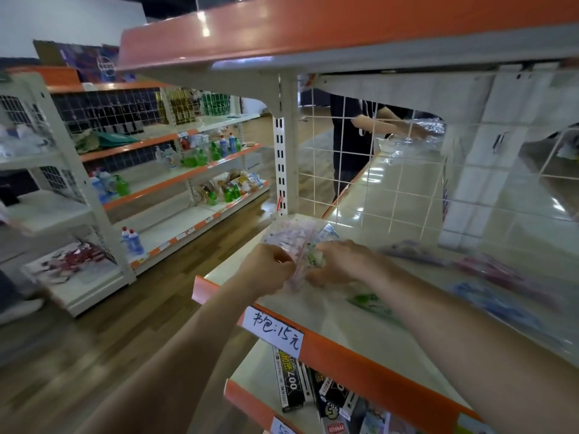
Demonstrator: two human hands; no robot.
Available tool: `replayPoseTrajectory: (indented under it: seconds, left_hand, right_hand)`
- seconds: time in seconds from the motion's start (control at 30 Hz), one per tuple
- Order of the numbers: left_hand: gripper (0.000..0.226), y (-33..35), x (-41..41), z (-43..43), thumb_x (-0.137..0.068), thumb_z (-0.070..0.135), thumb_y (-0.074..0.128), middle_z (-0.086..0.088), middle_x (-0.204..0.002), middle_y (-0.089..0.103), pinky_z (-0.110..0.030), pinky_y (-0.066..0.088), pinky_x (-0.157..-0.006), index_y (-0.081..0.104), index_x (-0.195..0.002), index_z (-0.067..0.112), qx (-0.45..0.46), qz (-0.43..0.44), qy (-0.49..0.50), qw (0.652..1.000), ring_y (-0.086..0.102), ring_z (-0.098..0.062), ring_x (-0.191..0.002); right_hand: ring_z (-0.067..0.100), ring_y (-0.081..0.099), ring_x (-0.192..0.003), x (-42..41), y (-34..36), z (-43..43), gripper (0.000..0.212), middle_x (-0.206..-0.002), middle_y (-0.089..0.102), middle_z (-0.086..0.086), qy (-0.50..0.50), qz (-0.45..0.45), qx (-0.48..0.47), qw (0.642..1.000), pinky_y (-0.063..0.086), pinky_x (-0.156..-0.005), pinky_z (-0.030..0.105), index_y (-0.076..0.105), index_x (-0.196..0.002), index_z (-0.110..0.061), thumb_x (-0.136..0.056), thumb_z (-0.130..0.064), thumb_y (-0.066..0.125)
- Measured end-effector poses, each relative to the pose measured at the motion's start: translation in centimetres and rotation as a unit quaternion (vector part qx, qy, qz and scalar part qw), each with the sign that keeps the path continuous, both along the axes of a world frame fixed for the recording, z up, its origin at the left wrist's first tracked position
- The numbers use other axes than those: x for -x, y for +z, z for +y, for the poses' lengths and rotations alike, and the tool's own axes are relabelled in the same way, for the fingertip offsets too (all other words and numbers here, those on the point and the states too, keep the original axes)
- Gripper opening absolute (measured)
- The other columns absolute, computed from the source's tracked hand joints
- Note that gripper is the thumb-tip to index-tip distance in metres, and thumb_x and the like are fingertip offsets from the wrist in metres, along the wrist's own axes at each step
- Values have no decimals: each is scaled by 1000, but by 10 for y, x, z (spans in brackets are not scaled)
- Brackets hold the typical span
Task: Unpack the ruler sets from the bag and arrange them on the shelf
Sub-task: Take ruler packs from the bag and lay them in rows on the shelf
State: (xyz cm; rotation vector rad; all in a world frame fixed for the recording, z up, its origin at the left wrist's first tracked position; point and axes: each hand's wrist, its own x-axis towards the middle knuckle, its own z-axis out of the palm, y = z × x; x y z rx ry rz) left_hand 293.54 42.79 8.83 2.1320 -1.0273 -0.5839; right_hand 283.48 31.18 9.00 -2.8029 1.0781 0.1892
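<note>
A small bundle of ruler sets (289, 242), flat clear packets with pink and pale print, is held just above the left end of the shelf (354, 339), near its front left corner. The left hand (269, 267) pinches the bundle's near edge with curled fingers. The right hand (340, 261) grips the opposite side, its fingers curled over a packet with green print. Held from both sides like this, the thin, slippery sleeves can probably be fanned apart and taken off one at a time.

Further right, other sets lie flat on the shelf. A green set (372, 303) is just beside the right wrist and a purple set (410, 249) is toward the back edge. A pink-red set (488, 270) and a blue set (501, 305) lie toward the right end. They are blurred, so their exact spacing cannot be told, but they seem laid apart so that each colour shows. The left end looks like the stretch left to fill, which would explain why the bundle is held there. I cannot pick out the bag with any certainty.

A handwritten price label (277, 332) hangs on the shelf's orange front edge. Below it, boxes marked 007 (293, 380) lie on the lower shelf. A wire grid (376, 183) closes the back edge, and beyond it another person (347, 136) handles clear plastic.
</note>
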Motion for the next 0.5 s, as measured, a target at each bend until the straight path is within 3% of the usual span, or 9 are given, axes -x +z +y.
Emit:
replayPoseTrajectory:
  seconds: [0.1,0.17,0.27,0.37,0.43,0.5]
  left_hand:
    - [12,-3,-2,2,-89,13,56,-8,-77,63,-23,47,-50,68,-87,12,0,51,9,999,53,-15,-54]
    - [14,-5,-3,3,-90,13,56,-8,-78,62,-20,45,-47,68,-95,9,3,72,14,997,51,-13,-52]
    - [15,-5,-4,4,-91,12,55,-7,-76,61,-19,44,-46,67,-98,8,13,86,17,996,50,-13,-51]
    - [14,-4,-5,5,-91,12,55,-5,-73,60,-21,44,-48,67,-98,9,15,94,15,995,49,-13,-53]
    - [14,-5,-5,5,-92,14,55,-4,-71,60,-21,44,-48,67,-98,9,13,93,12,996,49,-13,-53]
    - [13,-6,-5,5,-92,14,55,-4,-70,60,-21,44,-49,67,-95,10,11,91,11,996,49,-13,-54]
  right_hand:
    - [21,57,-96,-4,1,1,35,-105,60,3,9,22,15,1000,39,-68,28,58,-106,-17,-86,-45,54]
    - [19,52,-80,-4,4,3,13,-81,51,0,13,30,31,999,35,-57,25,51,-86,-16,-86,-28,55]
    - [18,48,-74,-2,8,10,23,-66,40,-2,15,35,57,998,36,-59,25,42,-68,-15,-86,-17,56]
    - [21,56,-81,2,10,15,5,-76,50,0,37,19,97,994,38,-66,26,53,-83,-15,-87,-14,55]
    - [23,62,-95,6,8,16,13,-95,60,5,43,12,114,992,39,-68,26,60,-99,-12,-89,-12,53]
    - [23,62,-99,9,5,16,16,-105,64,6,52,6,131,990,38,-68,26,60,-102,-11,-89,-10,51]
